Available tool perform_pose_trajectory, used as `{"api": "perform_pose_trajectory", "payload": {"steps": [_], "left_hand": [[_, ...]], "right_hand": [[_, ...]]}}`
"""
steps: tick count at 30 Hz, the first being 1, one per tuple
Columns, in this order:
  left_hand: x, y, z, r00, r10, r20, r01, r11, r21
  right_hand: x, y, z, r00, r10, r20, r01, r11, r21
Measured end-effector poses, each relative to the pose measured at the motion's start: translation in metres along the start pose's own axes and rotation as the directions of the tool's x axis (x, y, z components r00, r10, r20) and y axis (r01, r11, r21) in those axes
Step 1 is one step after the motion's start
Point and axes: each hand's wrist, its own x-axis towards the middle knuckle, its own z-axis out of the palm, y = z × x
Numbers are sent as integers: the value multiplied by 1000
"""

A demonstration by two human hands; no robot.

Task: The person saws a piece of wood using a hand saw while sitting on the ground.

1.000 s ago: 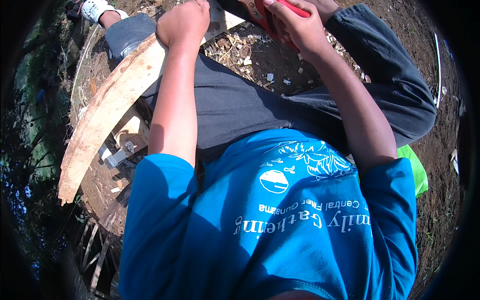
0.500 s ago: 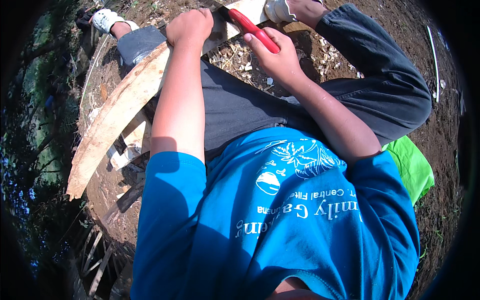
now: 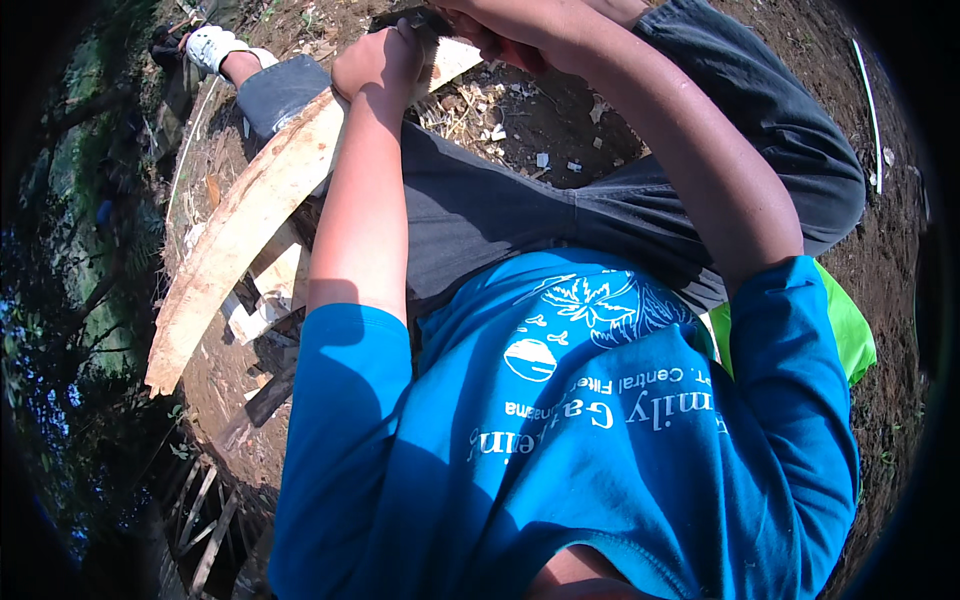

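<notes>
A long, pale wooden board with a rough, curved-looking edge lies slantwise across my left side, its far part passing under my left hand. The fingers of that hand are closed over the board. My right hand is at the top of the view, wrapped round the red handle of a saw. Close beside my left hand, the dark toothed saw blade lies across the board. My right fingers and part of the handle are hidden by the hand and forearm.
Wood chips are scattered on the brown soil between my legs. Cut wood pieces lie under the board. My white-shod foot is at the far left, bright green cloth at my right side, and a thin white strip farther right.
My right hand has moved up and away from me with the saw, and its forearm now covers more of the ground. My left hand stays on the board, which has shifted slightly.
</notes>
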Motion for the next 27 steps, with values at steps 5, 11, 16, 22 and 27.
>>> {"api": "perform_pose_trajectory", "payload": {"steps": [5, 11, 16, 22, 27], "left_hand": [[17, -10, 17, 998, -55, -29, 55, 998, -21], [20, -16, 13, 995, -61, 73, 66, 996, -59], [21, -16, 11, 992, -15, 126, 20, 999, -38], [19, -45, 40, 996, 16, 87, -11, 998, -57], [-17, -49, 52, 962, 245, -117, -245, 969, 19]], "right_hand": [[-10, 68, 18, 949, -257, -181, 270, 961, 53], [-43, 150, 37, 970, -237, -46, 239, 970, 46], [-36, 205, 45, 942, -324, 91, 328, 823, -464], [-34, 184, 49, 975, -123, 185, 148, 981, -126], [-72, 120, 35, 995, 21, 94, -38, 983, 178]]}}
